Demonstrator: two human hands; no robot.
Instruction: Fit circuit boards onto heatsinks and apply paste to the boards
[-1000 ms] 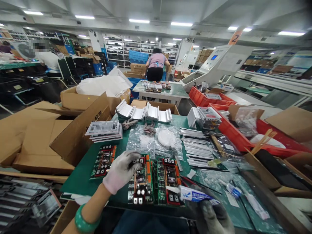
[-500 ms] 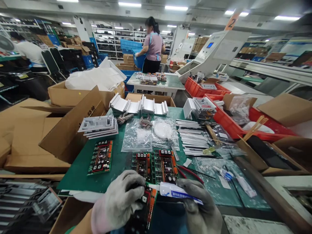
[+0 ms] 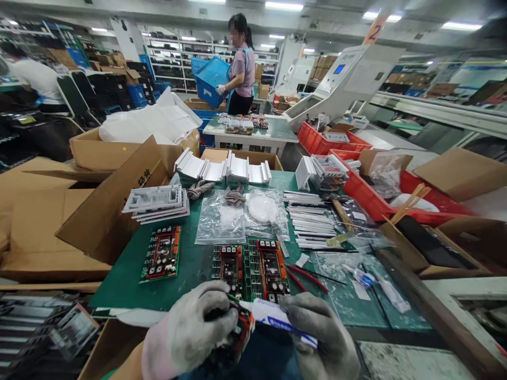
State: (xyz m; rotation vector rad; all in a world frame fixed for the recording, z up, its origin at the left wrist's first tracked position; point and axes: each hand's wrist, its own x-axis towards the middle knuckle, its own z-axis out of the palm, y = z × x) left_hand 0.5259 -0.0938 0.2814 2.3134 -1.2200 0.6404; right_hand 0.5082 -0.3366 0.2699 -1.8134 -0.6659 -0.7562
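My left hand [image 3: 198, 324], in a grey glove, is closed on a circuit board [image 3: 242, 330] at the table's front edge. The board is tilted, and fingers cover part of it. My gloved right hand [image 3: 322, 335] grips a white and blue squeeze tube [image 3: 273, 316]. The tube's nozzle points left and meets the board's upper edge; whether it touches I cannot tell. Just beyond my hands, two more circuit boards [image 3: 269, 269] lie side by side. Another populated board [image 3: 161, 253] lies to the left on the green tabletop [image 3: 122, 287].
White metal housings [image 3: 158, 200] are stacked at the left, with more profiles [image 3: 237, 171] at the back. Red-handled pliers [image 3: 307, 277], metal strips [image 3: 311, 221] and a second tube [image 3: 362, 277] lie at right. Beyond, a person carries a blue crate [image 3: 212, 82].
The board in my left hand has tipped so that less of its face shows. The tube has moved slightly left with my right hand. The person behind has raised the blue crate.
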